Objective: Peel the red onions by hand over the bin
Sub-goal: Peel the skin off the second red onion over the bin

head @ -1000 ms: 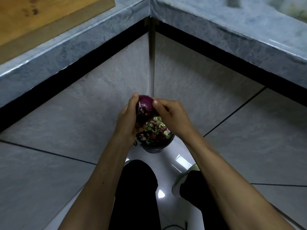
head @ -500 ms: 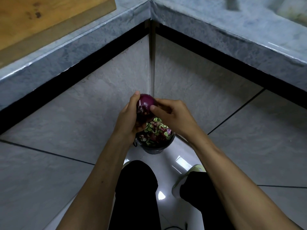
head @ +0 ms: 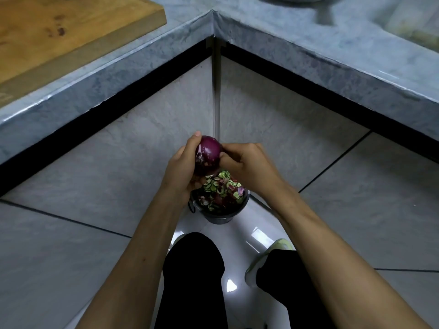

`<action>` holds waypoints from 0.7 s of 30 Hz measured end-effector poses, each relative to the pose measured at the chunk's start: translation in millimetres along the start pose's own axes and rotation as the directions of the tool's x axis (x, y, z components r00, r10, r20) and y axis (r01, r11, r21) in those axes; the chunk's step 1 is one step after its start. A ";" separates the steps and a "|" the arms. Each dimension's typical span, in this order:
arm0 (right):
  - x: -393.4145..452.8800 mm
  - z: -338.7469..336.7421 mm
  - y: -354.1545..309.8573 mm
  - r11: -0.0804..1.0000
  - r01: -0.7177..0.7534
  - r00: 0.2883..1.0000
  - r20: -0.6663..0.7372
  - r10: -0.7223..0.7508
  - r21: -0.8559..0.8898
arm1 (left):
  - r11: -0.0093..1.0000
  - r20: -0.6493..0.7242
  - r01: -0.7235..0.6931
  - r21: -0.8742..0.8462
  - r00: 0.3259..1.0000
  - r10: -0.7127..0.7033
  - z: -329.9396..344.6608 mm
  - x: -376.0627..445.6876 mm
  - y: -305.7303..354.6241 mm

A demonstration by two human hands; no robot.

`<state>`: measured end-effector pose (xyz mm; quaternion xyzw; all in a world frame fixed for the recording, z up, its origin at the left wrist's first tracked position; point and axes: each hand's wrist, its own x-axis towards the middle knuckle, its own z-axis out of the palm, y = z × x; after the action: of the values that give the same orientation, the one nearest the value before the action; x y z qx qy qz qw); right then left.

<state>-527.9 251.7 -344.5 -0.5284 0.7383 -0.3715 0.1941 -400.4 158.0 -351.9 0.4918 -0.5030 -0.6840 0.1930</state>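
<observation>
Left hand (head: 184,167) cradling red onion (head: 208,154) above bin (head: 219,213); right hand (head: 247,163) pinching its skin; glossy flesh showing, peeling seemingly well advanced, scraps already filling bin.

text/labels: none legible | brands: none | numbers: none | signs: none | surfaces checked: wooden board (head: 59,32), tabletop (head: 308,43), bin (head: 221,216), red onion (head: 209,154) – all unmarked
</observation>
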 end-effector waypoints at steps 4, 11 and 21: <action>-0.5 4.8 -0.3 1.000 -0.002 1.000 0.010 0.001 0.014 | 1.000 -0.048 0.007 0.018 0.999 -0.006 2.2 3.8 -4.2; 3.8 20.0 11.2 0.998 -0.065 0.997 -0.034 0.066 0.020 | 0.999 -0.098 -0.005 0.032 0.995 0.008 8.8 10.7 -9.7; 7.8 31.2 22.3 0.995 -0.099 0.979 -0.182 0.096 -0.006 | 1.000 -0.128 -0.019 0.017 0.992 0.021 16.5 17.1 -17.1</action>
<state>-523.7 237.5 -380.7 -0.4570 0.7808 -0.4024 0.1402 -418.3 160.3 -375.0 0.5314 -0.4998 -0.6449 0.2279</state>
